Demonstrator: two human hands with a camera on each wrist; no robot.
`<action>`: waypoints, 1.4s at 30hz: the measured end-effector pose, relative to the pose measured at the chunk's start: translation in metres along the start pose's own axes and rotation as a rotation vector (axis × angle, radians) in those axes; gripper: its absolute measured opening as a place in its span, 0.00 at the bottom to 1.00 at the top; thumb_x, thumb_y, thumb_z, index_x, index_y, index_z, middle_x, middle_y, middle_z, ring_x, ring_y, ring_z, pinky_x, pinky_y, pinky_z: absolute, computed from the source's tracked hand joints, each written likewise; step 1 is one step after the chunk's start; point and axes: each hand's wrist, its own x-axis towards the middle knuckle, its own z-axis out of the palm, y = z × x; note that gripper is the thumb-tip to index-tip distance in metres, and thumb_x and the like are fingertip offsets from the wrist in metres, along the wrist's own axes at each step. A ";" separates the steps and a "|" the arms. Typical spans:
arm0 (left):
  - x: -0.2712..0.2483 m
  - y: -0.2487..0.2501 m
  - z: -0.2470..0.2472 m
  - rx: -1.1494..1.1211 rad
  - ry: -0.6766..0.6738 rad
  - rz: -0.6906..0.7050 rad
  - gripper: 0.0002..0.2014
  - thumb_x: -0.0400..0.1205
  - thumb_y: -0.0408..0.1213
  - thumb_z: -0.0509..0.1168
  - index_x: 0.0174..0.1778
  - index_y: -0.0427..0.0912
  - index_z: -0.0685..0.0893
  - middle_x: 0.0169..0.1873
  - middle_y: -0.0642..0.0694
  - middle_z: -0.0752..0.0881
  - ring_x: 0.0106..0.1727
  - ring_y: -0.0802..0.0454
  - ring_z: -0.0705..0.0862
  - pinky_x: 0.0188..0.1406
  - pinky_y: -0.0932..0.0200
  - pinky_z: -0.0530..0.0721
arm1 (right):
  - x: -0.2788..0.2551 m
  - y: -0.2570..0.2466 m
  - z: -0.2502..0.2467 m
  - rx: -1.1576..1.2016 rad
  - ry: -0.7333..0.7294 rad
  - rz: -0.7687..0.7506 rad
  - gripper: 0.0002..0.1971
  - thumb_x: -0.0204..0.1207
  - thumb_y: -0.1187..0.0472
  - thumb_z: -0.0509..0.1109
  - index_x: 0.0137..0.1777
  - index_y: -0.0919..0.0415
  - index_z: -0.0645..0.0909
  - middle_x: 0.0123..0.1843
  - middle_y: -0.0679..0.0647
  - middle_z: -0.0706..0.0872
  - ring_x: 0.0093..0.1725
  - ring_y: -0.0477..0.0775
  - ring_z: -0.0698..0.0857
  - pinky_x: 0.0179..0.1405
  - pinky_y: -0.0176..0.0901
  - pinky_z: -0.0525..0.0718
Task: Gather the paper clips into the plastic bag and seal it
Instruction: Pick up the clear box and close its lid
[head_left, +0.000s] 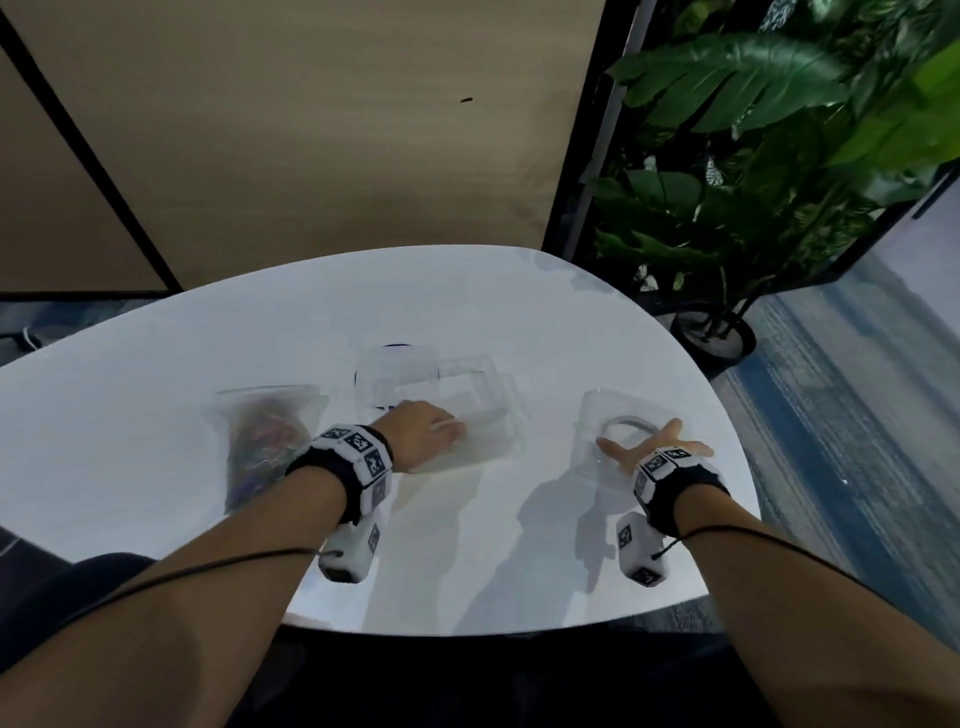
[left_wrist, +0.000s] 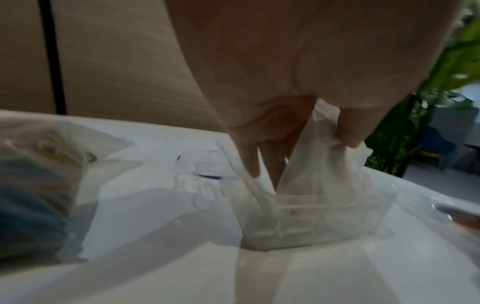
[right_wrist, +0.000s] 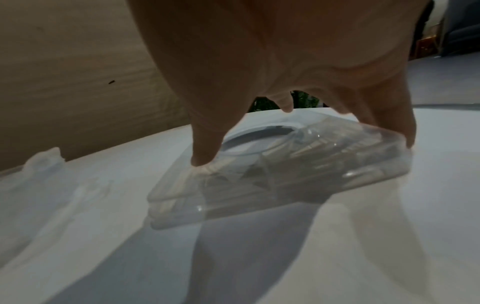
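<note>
On the white table (head_left: 156, 415), left hand (head_left: 418, 434) is curled, thumb and fingers pinching a bunched bit of thin clear plastic bag (left_wrist: 324, 156), right above a clear plastic box (head_left: 467, 405) mid-table. Wrist view shows the film pulled up taut from the box (left_wrist: 311, 218); whether the film sits inside or over the box, can't tell. Right hand (head_left: 649, 447) is spread wide, fingers straight and apart, fingertips (right_wrist: 205, 158) pressing down on a flat clear plastic lid (head_left: 618, 431) with an oval recess, lying on the table's right side. Thumb on the lid's left part, other fingers at its far right edge. Both forearms reach forward over the table's near edge, palms down, each wrist wearing a black strap with marker cubes. Second bag: a clear zip bag (head_left: 265, 441) stuffed with multicoloured paper clips (head_left: 260, 436), lying flat left of the left wrist, not touched. Whether its top is sealed is too blurred to tell. Count: two hands, two bags, one box, one lid. Potted plant (head_left: 753, 156) stands beyond the table's right corner.
</note>
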 end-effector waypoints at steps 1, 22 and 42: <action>0.003 -0.002 -0.001 -0.034 0.039 0.011 0.14 0.89 0.47 0.62 0.53 0.43 0.91 0.49 0.46 0.90 0.52 0.46 0.87 0.49 0.59 0.79 | 0.003 0.000 0.001 0.046 0.006 -0.022 0.65 0.54 0.21 0.71 0.84 0.51 0.44 0.79 0.73 0.60 0.74 0.78 0.70 0.69 0.70 0.74; 0.031 -0.027 -0.055 0.094 0.509 0.016 0.20 0.85 0.26 0.58 0.67 0.49 0.86 0.64 0.41 0.80 0.67 0.40 0.79 0.72 0.47 0.73 | -0.039 -0.115 -0.070 1.020 -0.074 -0.601 0.24 0.81 0.68 0.65 0.77 0.62 0.69 0.44 0.56 0.86 0.34 0.47 0.84 0.30 0.36 0.76; -0.007 -0.045 -0.027 -0.188 0.290 -0.302 0.32 0.75 0.46 0.80 0.73 0.38 0.81 0.59 0.40 0.90 0.62 0.45 0.88 0.67 0.52 0.84 | -0.062 -0.143 0.014 0.160 0.079 -0.626 0.21 0.77 0.51 0.71 0.69 0.52 0.81 0.67 0.57 0.83 0.64 0.60 0.84 0.61 0.48 0.84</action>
